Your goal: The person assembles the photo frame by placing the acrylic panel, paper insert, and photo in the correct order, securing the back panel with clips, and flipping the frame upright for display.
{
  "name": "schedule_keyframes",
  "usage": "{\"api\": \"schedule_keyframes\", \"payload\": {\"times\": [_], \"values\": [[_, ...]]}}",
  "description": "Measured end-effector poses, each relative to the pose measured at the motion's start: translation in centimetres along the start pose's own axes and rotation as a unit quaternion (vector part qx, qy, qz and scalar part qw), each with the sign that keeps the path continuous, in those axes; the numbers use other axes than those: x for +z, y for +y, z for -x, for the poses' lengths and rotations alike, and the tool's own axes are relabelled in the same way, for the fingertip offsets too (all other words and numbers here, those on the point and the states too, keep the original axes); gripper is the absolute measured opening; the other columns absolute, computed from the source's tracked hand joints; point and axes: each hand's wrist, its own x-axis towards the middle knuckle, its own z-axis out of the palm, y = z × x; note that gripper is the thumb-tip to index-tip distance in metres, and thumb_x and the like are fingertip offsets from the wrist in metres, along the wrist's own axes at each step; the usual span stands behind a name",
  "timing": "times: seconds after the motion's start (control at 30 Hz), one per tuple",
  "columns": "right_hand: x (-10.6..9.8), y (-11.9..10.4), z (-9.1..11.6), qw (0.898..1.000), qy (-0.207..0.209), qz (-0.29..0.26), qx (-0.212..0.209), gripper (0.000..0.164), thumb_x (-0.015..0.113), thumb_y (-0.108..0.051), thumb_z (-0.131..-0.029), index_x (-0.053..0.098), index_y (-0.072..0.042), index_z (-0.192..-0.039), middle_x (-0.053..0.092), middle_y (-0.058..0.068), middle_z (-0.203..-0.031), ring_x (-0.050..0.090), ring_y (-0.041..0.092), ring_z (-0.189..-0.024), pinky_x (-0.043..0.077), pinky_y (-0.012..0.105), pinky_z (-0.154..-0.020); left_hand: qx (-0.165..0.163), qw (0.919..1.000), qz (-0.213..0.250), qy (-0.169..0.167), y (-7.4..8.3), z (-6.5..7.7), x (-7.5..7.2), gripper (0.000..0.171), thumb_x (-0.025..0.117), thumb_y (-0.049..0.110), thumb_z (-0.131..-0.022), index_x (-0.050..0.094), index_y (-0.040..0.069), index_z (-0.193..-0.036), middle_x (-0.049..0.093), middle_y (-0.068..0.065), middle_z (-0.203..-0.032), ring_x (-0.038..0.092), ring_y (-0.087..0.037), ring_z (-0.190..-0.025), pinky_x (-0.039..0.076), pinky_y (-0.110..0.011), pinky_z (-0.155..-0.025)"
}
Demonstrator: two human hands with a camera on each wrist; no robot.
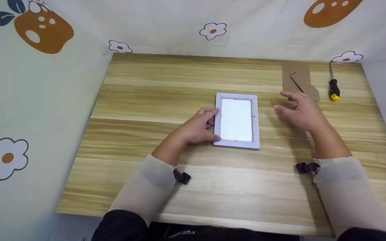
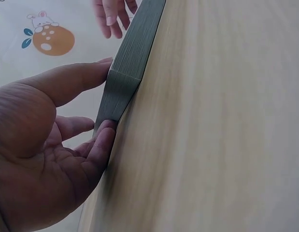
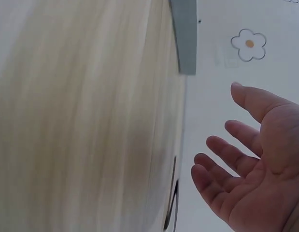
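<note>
across the wood-grain table, see the pale frame right of centre, gripped at its left edge by the left hand, presumably for steadiness. farther right, find the right hand empty, loosely spread. far right, notice a brown panel, a screwdriver and a bent rod, perhaps parked for room. cannot make out the frame's underside or the rod's near end.
</note>
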Motion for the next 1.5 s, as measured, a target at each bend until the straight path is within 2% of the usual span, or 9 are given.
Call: {"api": "schedule_keyframes", "payload": {"times": [0.1,0.2,0.4,0.53,0.7,0.97,1.17,1.5], "values": [[-1.0,1.1,-0.6,1.000,0.012,0.013,0.019,0.081,0.067,-0.061,-0.099,0.045,-0.018,-0.164,0.037,0.025,-0.170,0.037,0.054,-0.154,0.032,0.074,-0.124,0.008,1.0000,0.003,0.002,0.0,0.0,0.1,0.109,0.092,0.019,-0.085,0.026,0.017,-0.172,0.021,-0.005,-0.175,0.059,-0.028,-0.138,0.050,-0.033,-0.120],[-1.9,2.3,-1.3,0.999,0.034,0.031,0.030,0.080,0.064,-0.060,-0.102,0.043,-0.015,-0.165,0.036,0.026,-0.171,0.030,0.053,-0.158,0.025,0.073,-0.127,0.017,0.9998,0.000,0.002,-0.1,0.0,0.2,0.109,0.092,0.018,-0.084,0.026,0.015,-0.171,0.015,-0.002,-0.178,0.058,-0.028,-0.138,0.050,-0.034,-0.120],[-3.3,4.3,-2.0,0.995,0.069,0.056,0.047,0.076,0.062,-0.052,-0.104,0.044,-0.008,-0.163,0.033,0.028,-0.171,0.025,0.054,-0.159,0.022,0.071,-0.130,0.032,0.9993,-0.017,0.000,-0.4,0.0,0.1,0.109,0.092,0.020,-0.084,0.026,0.012,-0.171,0.009,0.005,-0.181,0.057,-0.025,-0.138,0.050,-0.033,-0.120],[-3.9,5.2,-2.6,0.993,0.070,0.079,0.056,0.079,0.063,-0.052,-0.104,0.042,-0.005,-0.163,0.032,0.030,-0.171,0.021,0.057,-0.158,0.021,0.072,-0.129,0.035,0.9992,-0.018,-0.001,-0.5,0.0,-0.1,0.109,0.092,0.020,-0.084,0.027,0.013,-0.171,0.009,0.008,-0.181,0.057,-0.025,-0.137,0.050,-0.033,-0.120],[-4.4,5.7,-3.6,0.991,0.049,0.099,0.069,0.083,0.062,-0.055,-0.103,0.039,-0.004,-0.165,0.032,0.033,-0.169,0.022,0.059,-0.157,0.021,0.073,-0.129,0.035,0.9993,-0.015,0.000,-0.5,0.0,-0.2,0.110,0.092,0.021,-0.084,0.026,0.013,-0.171,0.009,0.008,-0.181,0.057,-0.024,-0.136,0.051,-0.033,-0.119],[-4.7,6.4,-4.6,0.990,0.035,0.113,0.071,0.078,0.059,-0.050,-0.106,0.040,-0.002,-0.164,0.036,0.035,-0.166,0.028,0.058,-0.155,0.026,0.075,-0.125,0.039,0.9992,-0.010,-0.006,-0.5,-0.1,-0.1,0.108,0.092,0.020,-0.085,0.027,0.011,-0.170,0.010,0.007,-0.180,0.056,-0.023,-0.137,0.051,-0.033,-0.119],[-4.5,6.8,-5.2,0.990,0.036,0.104,0.088,0.072,0.059,-0.048,-0.107,0.042,-0.006,-0.164,0.039,0.031,-0.167,0.031,0.056,-0.155,0.030,0.074,-0.124,0.033,0.9994,-0.009,-0.006,-0.3,0.1,-0.1,0.108,0.092,0.020,-0.085,0.027,0.012,-0.171,0.010,0.007,-0.181,0.056,-0.024,-0.138,0.050,-0.033,-0.120],[-4.4,6.9,-5.4,0.991,0.052,0.070,0.106,0.066,0.059,-0.041,-0.108,0.044,-0.008,-0.163,0.042,0.028,-0.167,0.037,0.053,-0.154,0.033,0.070,-0.125,0.035,0.9993,-0.009,-0.003,-0.4,0.0,-0.1,0.108,0.092,0.020,-0.084,0.028,0.012,-0.171,0.010,0.008,-0.181,0.057,-0.024,-0.138,0.050,-0.033,-0.120]]}}
